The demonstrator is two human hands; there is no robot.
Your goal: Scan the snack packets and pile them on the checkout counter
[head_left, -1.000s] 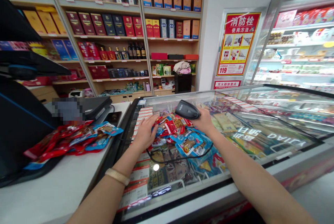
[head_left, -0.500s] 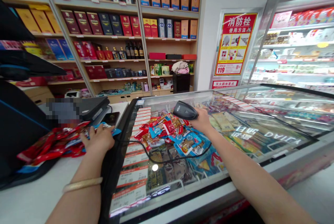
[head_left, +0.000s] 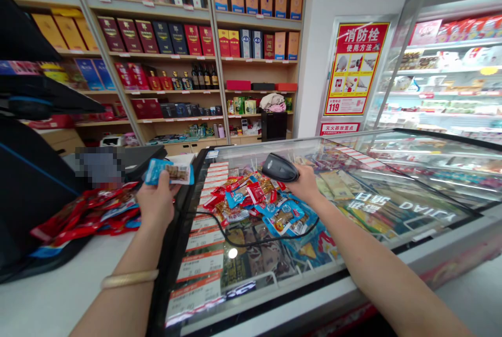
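Note:
Between the thumb and fingers of my left hand is a blue snack packet with a clear window showing brown food, raised above the counter's edge. My right hand is wrapped round the handle of a black barcode scanner, whose head points left over the freezer lid. Under the scanner a pile of red and blue snack packets lies on the glass. Another heap of mostly red packets sits on the counter, left of my left hand.
The glass-topped freezer spans the middle and right. A black scanner cable curves across its lid. The white counter carries a dark monitor at left. Shelves of boxed bottles stand behind, and a lit display fridge at right.
My left hand has lifted a blue snack packet off the heap's right side and turned it upright. The right hand and scanner have stayed over the pile.

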